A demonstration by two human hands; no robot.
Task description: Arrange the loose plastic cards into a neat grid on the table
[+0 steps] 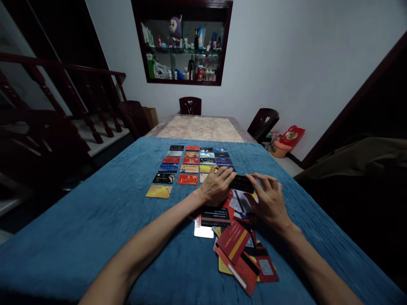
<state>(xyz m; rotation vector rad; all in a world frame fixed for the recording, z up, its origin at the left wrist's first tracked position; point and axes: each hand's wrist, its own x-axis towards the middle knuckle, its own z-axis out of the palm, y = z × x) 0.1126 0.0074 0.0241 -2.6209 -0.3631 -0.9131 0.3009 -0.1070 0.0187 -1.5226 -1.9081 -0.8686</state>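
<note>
Between my two hands is a black card (241, 184), raised over a loose pile of cards. My left hand (216, 184) has its fingers on the card's left end. At its right end, my right hand (270, 199) grips it with bent fingers. Below lie overlapping cards, among them a red card with a yellow stripe (233, 241), a black card with white print (216, 217) and a white card (203, 231). Beyond my left hand, cards are laid out in columns, with a yellow card (159, 191) at the near left and a red card (188, 179) beside it.
A blue cloth (104, 220) covers the near part of the table; a patterned top (203, 127) shows beyond it. Dark wooden chairs (190, 106) stand around the far end. A wall niche (187, 51) holds bottles and a plush toy. An orange bucket (281, 149) sits on the floor at right.
</note>
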